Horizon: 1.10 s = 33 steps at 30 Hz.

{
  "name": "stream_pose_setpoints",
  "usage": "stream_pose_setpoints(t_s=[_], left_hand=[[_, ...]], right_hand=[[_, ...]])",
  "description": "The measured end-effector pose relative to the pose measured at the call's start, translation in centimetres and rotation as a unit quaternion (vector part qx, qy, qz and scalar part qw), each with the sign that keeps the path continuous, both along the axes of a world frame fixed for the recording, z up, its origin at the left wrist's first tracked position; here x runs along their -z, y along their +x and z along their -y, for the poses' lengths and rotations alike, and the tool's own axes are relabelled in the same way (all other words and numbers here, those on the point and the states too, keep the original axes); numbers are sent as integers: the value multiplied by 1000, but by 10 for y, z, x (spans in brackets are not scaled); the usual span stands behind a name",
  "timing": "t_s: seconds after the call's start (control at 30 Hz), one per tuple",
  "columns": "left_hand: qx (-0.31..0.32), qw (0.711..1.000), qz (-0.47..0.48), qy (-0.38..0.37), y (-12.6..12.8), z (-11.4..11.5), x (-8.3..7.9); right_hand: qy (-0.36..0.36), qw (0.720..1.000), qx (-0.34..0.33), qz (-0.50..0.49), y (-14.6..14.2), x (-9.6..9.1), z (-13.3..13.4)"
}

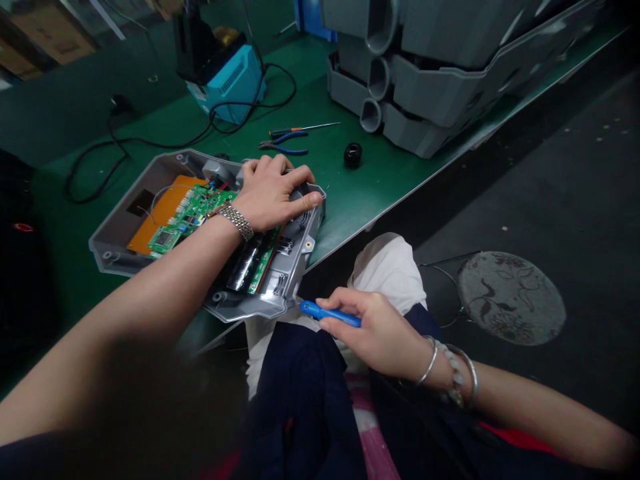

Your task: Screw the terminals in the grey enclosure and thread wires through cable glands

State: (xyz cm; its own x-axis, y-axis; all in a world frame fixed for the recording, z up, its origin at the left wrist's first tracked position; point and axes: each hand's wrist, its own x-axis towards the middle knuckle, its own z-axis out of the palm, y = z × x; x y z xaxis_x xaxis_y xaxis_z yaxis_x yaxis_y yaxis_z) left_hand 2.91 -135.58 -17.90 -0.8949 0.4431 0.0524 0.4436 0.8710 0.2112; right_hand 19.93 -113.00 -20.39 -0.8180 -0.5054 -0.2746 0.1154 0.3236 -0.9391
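The gray plastic housing [111, 235], 2 green circuit boards [200, 203] inside, lay overhanging the green table [350, 193]. The left hand [273, 190] rested spread on it, unclenched; the right hand [367, 327] grasped a blue-handled tool [333, 315], tip near its corner. Beyond lay blue-handled cutters [269, 145] and 1 screwdriver [297, 129].

gap: open housing [255, 307] to black piece [353, 155] | obstacle: grey housings [425, 93] (stacked)

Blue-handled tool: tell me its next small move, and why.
Probably ease the blue-handled tool squarely against the near edge of the gray housing: the right grip holds it with its tip end at that edge, contact unclear, while the left grip lies on the housing, seemingly bracing it.
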Motion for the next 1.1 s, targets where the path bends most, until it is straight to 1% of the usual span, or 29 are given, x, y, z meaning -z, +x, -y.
stream_pose_setpoints(t_s=[0.03, 0.07, 0.1, 0.13, 0.2, 0.27, 0.3, 0.37, 0.4, 0.5, 0.57, 0.6, 0.67, 0.73, 0.8, 0.87, 0.97, 1.0, 1.03, 1.1], left_hand=[[1, 1000, -1, -2, 0, 0, 0], [2, 1000, -3, -3, 1, -1, 0], [2, 1000, -5, -4, 2, -1, 0], [2, 1000, -7, -4, 2, -1, 0], [1, 1000, -10, -1, 3, -1, 0], [-2, 1000, -8, 5, 3, -1, 0], [-4, 1000, -6, 8, 2, -1, 0], [-5, 1000, 2, 12, 2, -1, -1], [-4, 1000, 4, 11, 1, -1, -1], [3, 1000, 8, 6, 1, -1, -2], [1, 1000, 10, 4, 2, -1, -2], [-2, 1000, 12, 3, 2, -1, -3], [-12, 1000, 19, 3, 2, -1, -4], [-19, 999, 29, 4, 1, -1, -5], [-21, 999, 36, 2, 0, 0, -6], [-20, 999, 36, -1, -1, -1, -5], [-16, 1000, 24, -6, -1, -2, -5], [-14, 1000, 21, -7, 0, -2, -5], [-13, 1000, 18, -9, 0, -2, -5], [-12, 1000, 20, -10, 1, -3, -6]], right_hand=[[-32, 999, 9, 38, -4, -3, 0], [-51, 997, 20, 54, -8, -4, -2], [-51, 997, 32, 46, -12, -5, -3], [-34, 998, 42, 17, -16, -4, -5], [25, 996, 51, -70, -17, 1, -8], [75, 987, 40, -138, -11, 7, -8], [88, 984, 29, -154, -7, 9, -7], [95, 984, 7, -148, 3, 9, -3], [87, 988, 0, -128, 6, 8, -2], [10, 1000, 1, -22, 4, -1, 1], [-29, 999, 29, 9, -3, -5, 0], [-26, 999, 46, -4, -6, -5, -2], [25, 994, 68, -76, -9, -1, -4], [85, 983, 55, -152, -5, 5, -3], [111, 978, 27, -176, 3, 9, -1], [92, 987, 10, -132, 9, 7, 2], [17, 999, 4, -28, 4, -5, 1], [4, 1000, 10, -21, -1, -9, 0], [5, 999, 17, -33, -5, -11, -2], [51, 993, 31, -103, -13, -12, -6]])
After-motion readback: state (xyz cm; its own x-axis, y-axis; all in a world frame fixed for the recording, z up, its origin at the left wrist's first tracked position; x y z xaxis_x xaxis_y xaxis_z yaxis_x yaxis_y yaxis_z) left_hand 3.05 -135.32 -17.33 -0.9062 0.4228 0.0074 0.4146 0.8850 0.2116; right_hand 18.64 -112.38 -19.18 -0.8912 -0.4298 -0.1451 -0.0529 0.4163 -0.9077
